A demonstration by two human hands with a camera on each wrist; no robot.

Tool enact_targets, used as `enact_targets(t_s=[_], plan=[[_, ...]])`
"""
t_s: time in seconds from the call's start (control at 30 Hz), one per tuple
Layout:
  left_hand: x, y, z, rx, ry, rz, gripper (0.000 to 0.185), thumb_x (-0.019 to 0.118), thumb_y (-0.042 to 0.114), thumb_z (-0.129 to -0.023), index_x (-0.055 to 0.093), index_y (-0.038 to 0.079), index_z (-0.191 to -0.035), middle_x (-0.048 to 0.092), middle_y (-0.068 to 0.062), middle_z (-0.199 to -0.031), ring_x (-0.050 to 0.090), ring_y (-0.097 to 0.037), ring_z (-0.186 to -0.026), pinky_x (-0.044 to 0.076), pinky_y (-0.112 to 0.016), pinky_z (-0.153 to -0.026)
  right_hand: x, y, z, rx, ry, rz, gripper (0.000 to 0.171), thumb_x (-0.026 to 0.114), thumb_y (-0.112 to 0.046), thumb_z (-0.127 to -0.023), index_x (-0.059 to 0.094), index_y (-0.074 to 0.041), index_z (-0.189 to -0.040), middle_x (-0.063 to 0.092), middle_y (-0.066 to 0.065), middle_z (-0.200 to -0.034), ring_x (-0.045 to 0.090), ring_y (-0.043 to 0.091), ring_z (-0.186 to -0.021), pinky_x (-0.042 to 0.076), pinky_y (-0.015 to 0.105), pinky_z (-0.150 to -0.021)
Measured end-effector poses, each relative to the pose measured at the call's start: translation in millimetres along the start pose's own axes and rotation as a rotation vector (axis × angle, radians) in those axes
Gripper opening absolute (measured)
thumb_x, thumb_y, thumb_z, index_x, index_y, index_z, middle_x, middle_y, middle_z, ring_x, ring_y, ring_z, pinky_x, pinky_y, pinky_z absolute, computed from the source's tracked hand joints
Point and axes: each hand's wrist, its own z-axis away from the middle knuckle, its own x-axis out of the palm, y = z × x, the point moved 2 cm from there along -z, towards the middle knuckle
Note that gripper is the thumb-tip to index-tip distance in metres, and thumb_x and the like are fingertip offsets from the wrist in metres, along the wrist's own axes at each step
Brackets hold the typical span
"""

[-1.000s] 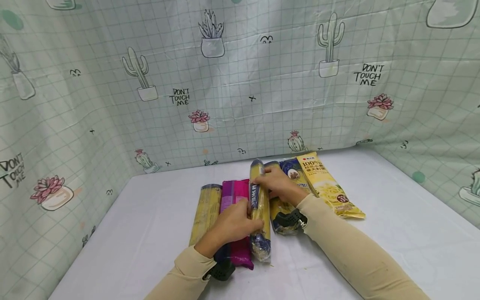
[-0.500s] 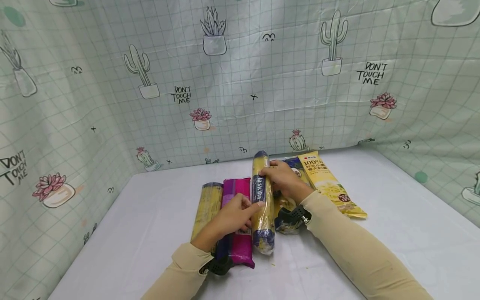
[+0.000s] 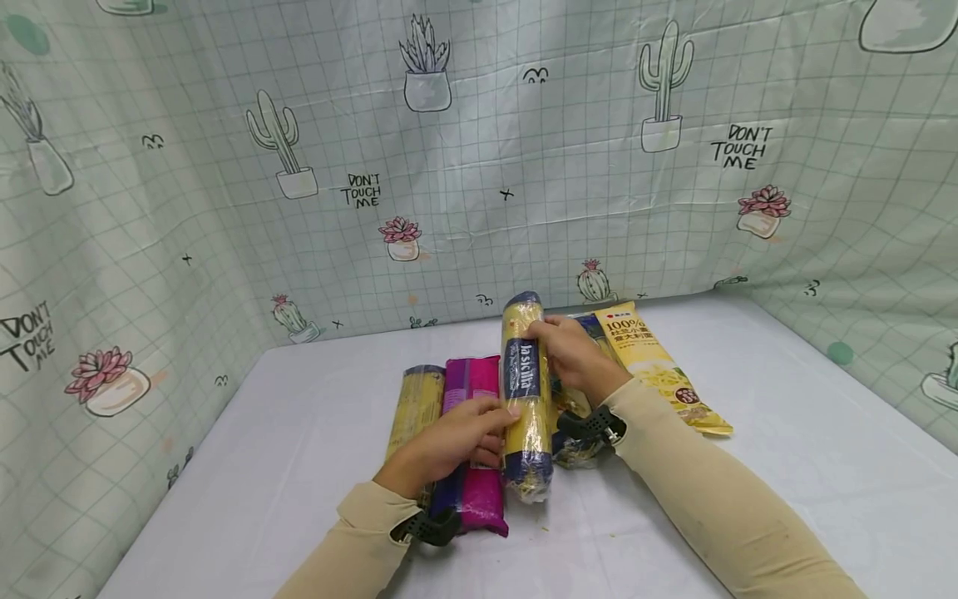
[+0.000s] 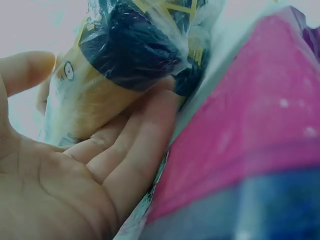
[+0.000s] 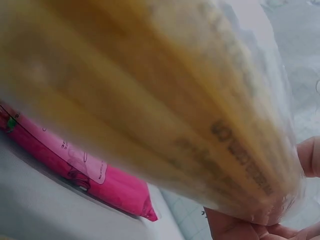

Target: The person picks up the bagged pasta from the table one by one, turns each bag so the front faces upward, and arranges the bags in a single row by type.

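Note:
A round, clear-wrapped pack of spaghetti with dark blue bands is held up between both hands, its label facing up. My left hand holds its lower left side, thumb over the front. In the left wrist view, nearly straight fingers of the left hand lie against the spaghetti pack. Higher up, my right hand grips the right side with its thumb on the front. The right wrist view has the spaghetti pack blurred and close, fingertips at its end.
Left of the held pack lie a magenta pack and another yellow pasta pack. Blue-and-yellow packs, partly hidden by the right hand and wrist, lie beside a yellow noodle bag. A patterned curtain borders the white table.
The spaghetti pack has risen off the table and turned so its blue label faces up. Its top tilts up more. The left hand has shifted slightly left; the other packs stay put.

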Motion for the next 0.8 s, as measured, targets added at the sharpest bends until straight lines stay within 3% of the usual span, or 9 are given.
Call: enact_targets(t_s=[0.13,0.3,0.47,0.8], plan=[[1.8,-0.2,-0.6,-0.017,-0.03,0.11,0.041,0.058,0.023,-0.101,0.045,-0.004,-0.129,0.061,-0.012,-0.098,0.057,-0.015,-0.076,0.055,-0.03,-0.07,1.0,-1.3,0.9,-0.004,-0.012,-0.039,0.057,0.048,-0.01,-0.098,0.032,0.006,-0.15,0.051,0.025,-0.13,0.059,0.029,-0.105,0.054,0.038,-0.088],[5.4,-0.1,-0.5,-0.023,-0.012,0.198,0.046,0.061,0.015,-0.096,0.04,-0.003,-0.133,0.066,-0.014,-0.103,0.064,-0.016,-0.08,0.058,-0.035,-0.075,2.6,0.0,1.0,0.006,-0.012,-0.076,0.054,0.048,-0.008,-0.095,0.037,0.009,-0.146,0.052,0.024,-0.128,0.058,0.029,-0.105,0.052,0.038,-0.092],[6.8,-2.1,0.2,-0.024,0.012,0.195,0.045,0.063,0.013,-0.096,0.04,-0.002,-0.131,0.069,-0.011,-0.097,0.065,-0.013,-0.074,0.058,-0.032,-0.071,2.6,5.5,-1.8,0.022,-0.022,-0.092,0.053,0.048,-0.007,-0.093,0.038,0.012,-0.142,0.053,0.024,-0.125,0.06,0.028,-0.102,0.054,0.036,-0.087],[7.7,-0.7,-1.4,-0.009,0.069,0.161,0.045,0.064,0.011,-0.094,0.038,-0.001,-0.128,0.07,-0.015,-0.101,0.072,-0.022,-0.084,0.059,-0.037,-0.077,3.3,4.8,-3.9,0.009,-0.036,-0.113,0.054,0.047,-0.005,-0.092,0.037,0.014,-0.142,0.052,0.024,-0.126,0.06,0.027,-0.101,0.055,0.035,-0.085]])
